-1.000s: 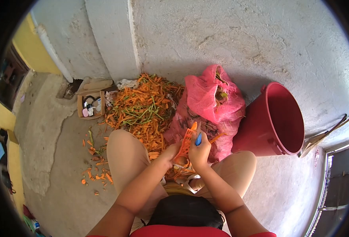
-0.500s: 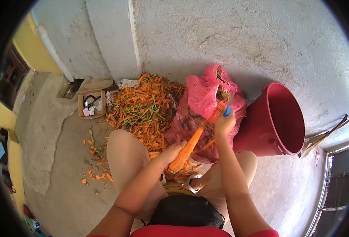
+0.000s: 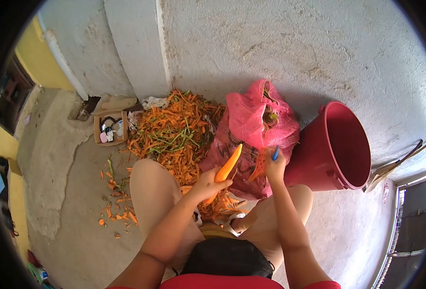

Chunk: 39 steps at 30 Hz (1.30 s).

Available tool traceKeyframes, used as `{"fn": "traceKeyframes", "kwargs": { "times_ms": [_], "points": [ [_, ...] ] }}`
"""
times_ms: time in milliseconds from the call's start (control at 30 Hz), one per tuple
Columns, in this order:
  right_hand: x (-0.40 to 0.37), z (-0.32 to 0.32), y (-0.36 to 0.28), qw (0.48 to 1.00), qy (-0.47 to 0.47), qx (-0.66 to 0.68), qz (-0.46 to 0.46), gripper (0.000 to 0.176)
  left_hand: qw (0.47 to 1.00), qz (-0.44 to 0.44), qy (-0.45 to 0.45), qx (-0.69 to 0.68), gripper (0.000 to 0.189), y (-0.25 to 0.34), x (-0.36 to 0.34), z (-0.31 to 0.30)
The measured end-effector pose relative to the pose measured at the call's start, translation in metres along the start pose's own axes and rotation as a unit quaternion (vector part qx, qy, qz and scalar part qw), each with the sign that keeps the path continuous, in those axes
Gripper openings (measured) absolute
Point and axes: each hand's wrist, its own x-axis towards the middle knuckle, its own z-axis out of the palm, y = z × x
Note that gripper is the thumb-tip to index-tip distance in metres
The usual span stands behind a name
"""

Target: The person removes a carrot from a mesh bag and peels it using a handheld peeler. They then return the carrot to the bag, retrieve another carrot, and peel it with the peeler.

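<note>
My left hand [image 3: 208, 185] is closed around a large peeled carrot [image 3: 230, 164], which tilts upward with its narrow end away from me. In my right hand [image 3: 275, 168] is a blue-handled tool [image 3: 275, 153]. A flat orange-red piece [image 3: 258, 166] sticks out from the same hand toward the carrot; I cannot tell whether it belongs to the tool. The tool and carrot are apart. Carrot peelings [image 3: 220, 207] lie on the floor below my hands, between my legs.
A heap of carrot peelings with green stems [image 3: 174, 130] rests against the wall. Right of it slumps a pink mesh sack [image 3: 249, 115], beside a tilted dark-red bucket [image 3: 309, 154]. A small cardboard box [image 3: 110, 141] holds odds and ends. Loose scraps [image 3: 119, 207] dot the floor at left.
The carrot has turned more upright in my left hand, and its surface looks smoother. My right hand has come down a little, and the tool has separated from the carrot.
</note>
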Motion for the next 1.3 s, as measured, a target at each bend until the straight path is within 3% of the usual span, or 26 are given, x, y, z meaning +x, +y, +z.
{"fn": "traceKeyframes", "kwargs": {
  "times_ms": [67, 133, 200, 333, 533, 600, 700, 733, 800, 867, 900, 967, 1000, 1033, 1067, 1167, 1200, 1233, 1300],
  "points": [
    [-0.018, -0.007, -0.014, 0.990, -0.136, -0.023, 0.026, 0.016, 0.999, 0.002, 0.003, -0.032, 0.039, -0.004, 0.003, 0.000],
    [-0.029, -0.015, -0.033, 0.973, -0.212, -0.088, -0.033, 0.016, 0.999, 0.022, 0.008, -0.045, 0.039, -0.004, 0.003, 0.000],
    [-0.035, -0.020, -0.046, 0.953, -0.276, -0.105, -0.066, 0.021, 0.998, 0.033, 0.036, 0.028, 0.037, 0.003, 0.000, -0.002],
    [-0.034, -0.027, -0.063, 0.941, -0.318, -0.109, -0.042, 0.018, 0.981, 0.059, 0.087, 0.161, 0.028, 0.015, -0.008, -0.001],
    [-0.029, -0.024, -0.057, 0.927, -0.340, -0.148, -0.052, 0.015, 0.953, 0.126, 0.121, 0.248, 0.018, 0.017, -0.010, 0.001],
    [-0.028, -0.019, -0.032, 0.933, -0.328, -0.141, -0.044, 0.016, 0.960, 0.141, 0.122, 0.208, 0.016, 0.017, -0.012, 0.000],
    [-0.030, -0.013, 0.014, 0.908, -0.327, -0.259, 0.036, 0.016, 0.953, 0.214, 0.136, 0.166, 0.014, 0.026, -0.017, 0.000],
    [-0.031, -0.007, 0.026, 0.909, -0.342, -0.236, 0.040, 0.016, 0.946, 0.247, 0.140, 0.156, 0.013, 0.030, -0.018, 0.000],
    [-0.033, -0.002, 0.033, 0.905, -0.376, -0.193, 0.046, 0.018, 0.958, 0.219, 0.157, 0.100, 0.015, 0.024, -0.013, 0.000],
    [-0.044, 0.004, 0.021, 0.895, -0.397, -0.054, 0.194, 0.018, 0.969, 0.195, 0.140, 0.067, 0.016, 0.019, -0.013, -0.002],
    [-0.050, 0.011, 0.010, 0.877, -0.401, 0.018, 0.265, 0.018, 0.974, 0.187, 0.124, -0.025, 0.015, 0.019, -0.012, 0.000],
    [-0.075, 0.034, 0.032, 0.839, -0.415, 0.140, 0.324, 0.018, 0.960, 0.169, 0.085, -0.205, 0.014, 0.014, -0.007, 0.006],
    [-0.083, 0.040, 0.024, 0.823, -0.404, 0.170, 0.361, 0.017, 0.941, 0.216, 0.028, -0.260, 0.022, 0.009, -0.003, 0.005],
    [-0.091, 0.045, 0.015, 0.805, -0.393, 0.201, 0.397, 0.017, 0.941, 0.196, 0.032, -0.273, 0.023, 0.008, -0.002, 0.006],
    [-0.099, 0.051, 0.011, 0.743, -0.349, 0.338, 0.460, 0.020, 0.941, 0.177, 0.036, -0.286, 0.024, 0.008, -0.003, 0.007],
    [-0.099, 0.049, 0.015, 0.635, -0.369, 0.493, 0.466, 0.022, 0.952, 0.170, 0.049, -0.250, 0.032, 0.003, -0.003, 0.006],
    [-0.097, 0.052, 0.006, 0.678, -0.314, 0.452, 0.488, 0.024, 0.957, 0.177, 0.055, -0.221, 0.033, 0.003, -0.002, 0.005],
    [-0.097, 0.053, 0.006, 0.673, -0.295, 0.470, 0.489, 0.024, 0.962, 0.184, 0.059, -0.191, 0.034, 0.003, -0.002, 0.004],
    [-0.094, 0.052, 0.009, 0.662, -0.253, 0.508, 0.491, 0.024, 0.969, 0.107, 0.012, -0.220, 0.038, 0.010, -0.009, 0.000]
  ]
}}
